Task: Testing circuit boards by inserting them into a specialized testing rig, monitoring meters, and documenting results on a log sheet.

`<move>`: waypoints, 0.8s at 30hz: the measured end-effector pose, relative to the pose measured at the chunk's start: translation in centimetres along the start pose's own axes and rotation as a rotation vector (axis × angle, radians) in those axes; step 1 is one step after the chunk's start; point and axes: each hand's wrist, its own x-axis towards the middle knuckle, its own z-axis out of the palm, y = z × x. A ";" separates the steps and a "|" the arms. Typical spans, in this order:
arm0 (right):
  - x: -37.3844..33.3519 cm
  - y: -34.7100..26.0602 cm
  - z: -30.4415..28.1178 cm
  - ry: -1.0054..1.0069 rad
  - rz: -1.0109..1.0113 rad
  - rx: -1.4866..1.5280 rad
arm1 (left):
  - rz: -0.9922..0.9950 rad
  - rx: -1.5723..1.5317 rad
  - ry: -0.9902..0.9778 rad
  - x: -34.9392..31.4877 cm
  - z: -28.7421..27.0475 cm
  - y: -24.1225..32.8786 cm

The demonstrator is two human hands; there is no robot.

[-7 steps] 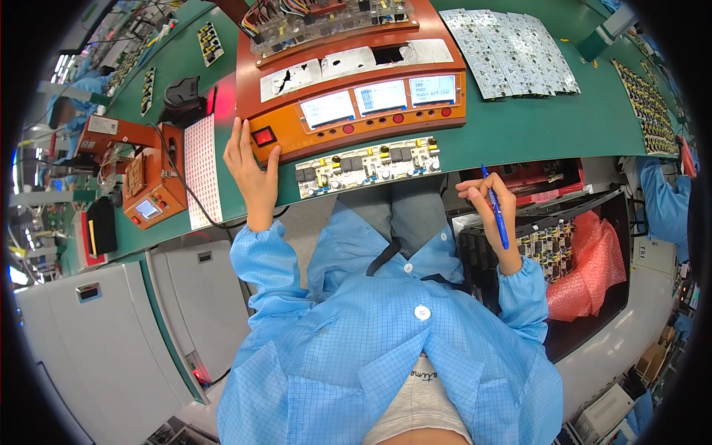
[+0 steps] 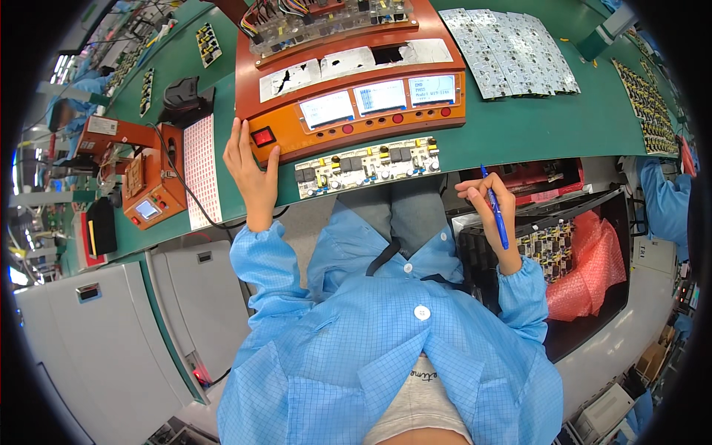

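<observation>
My left hand (image 2: 252,169) rests against the left end of an orange test fixture (image 2: 297,141), fingers stretched out beside its red rocker switch (image 2: 263,136). Three small lit screens (image 2: 383,96) sit in the fixture's sloped front. Along the table's near edge, in front of the fixture, lies a strip of circuit boards (image 2: 367,167) with black, yellow and white parts; neither hand touches it. To the right, off the table edge, my right hand (image 2: 489,204) is closed around a blue pen (image 2: 497,210), which slants across the fingers. Clear clamps and wires (image 2: 326,26) top the fixture.
Panels of white circuit boards (image 2: 512,55) lie at the back right, with more boards (image 2: 644,107) beyond. A black bin (image 2: 586,322) beside me holds boards and pink bubble wrap (image 2: 593,267). Leftward stand a label sheet (image 2: 202,167), a black scanner (image 2: 183,100) and an orange device (image 2: 153,185).
The red glow by the black scanner and label sheet has gone out. Both hands, the pen and the board strip stay practically where they were.
</observation>
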 end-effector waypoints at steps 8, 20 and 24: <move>0.1 0.1 0.0 -0.001 0.002 0.016 | 0.009 0.023 0.004 0.2 0.0 0.1; 2.2 -2.1 -0.1 -0.029 -0.057 -0.107 | 0.030 -0.025 0.059 0.6 -0.2 0.4; 9.2 -10.1 0.6 0.109 -0.633 -0.228 | 0.063 -0.096 0.105 2.5 0.2 1.5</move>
